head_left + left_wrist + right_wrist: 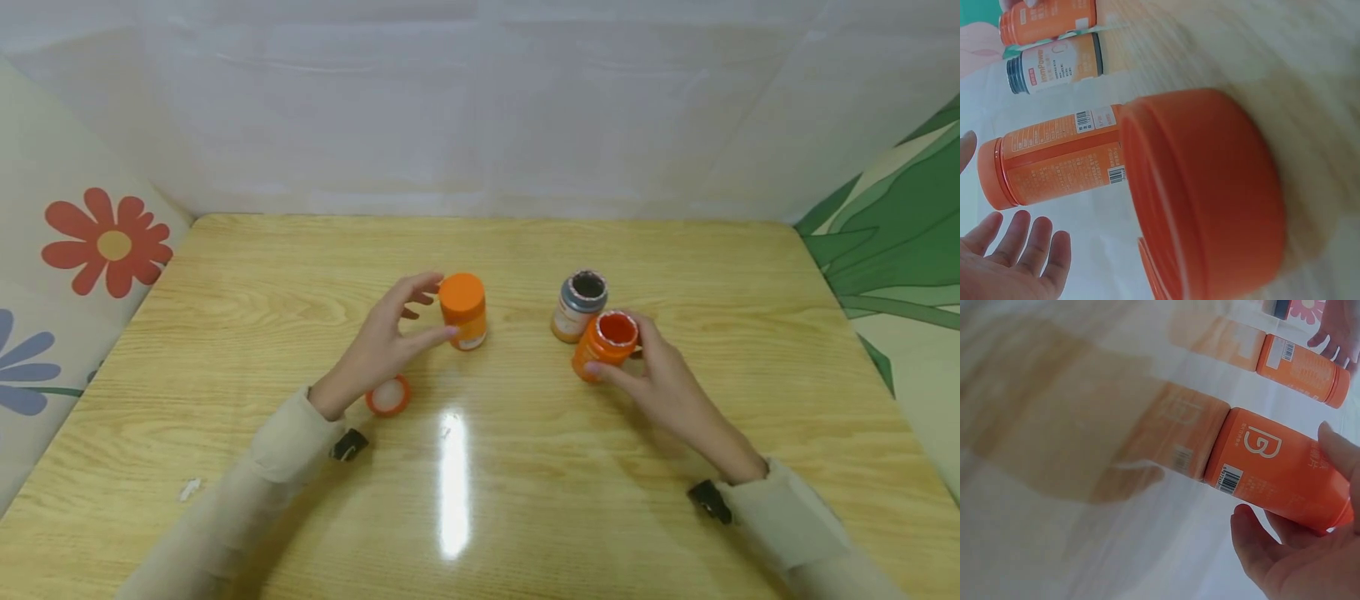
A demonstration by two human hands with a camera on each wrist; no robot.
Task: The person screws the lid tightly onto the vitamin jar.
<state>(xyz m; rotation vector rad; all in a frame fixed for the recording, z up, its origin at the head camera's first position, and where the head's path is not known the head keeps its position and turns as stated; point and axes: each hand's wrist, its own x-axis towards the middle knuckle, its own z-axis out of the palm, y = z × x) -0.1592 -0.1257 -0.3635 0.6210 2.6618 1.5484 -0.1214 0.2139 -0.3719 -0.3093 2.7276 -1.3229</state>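
your left grip is spread apart beside the capped orange plastic bottle, so centre it before squeezing. right grip is curled round the open orange plastic jar on the table, near the open grey-topped jar, so don't tip it

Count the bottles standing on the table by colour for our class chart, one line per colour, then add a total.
Orange: 2 (one capped orange bottle, one uncapped orange bottle)
Grey at the neck: 1 (an uncapped grey-necked bottle)
Total: 3 bottles
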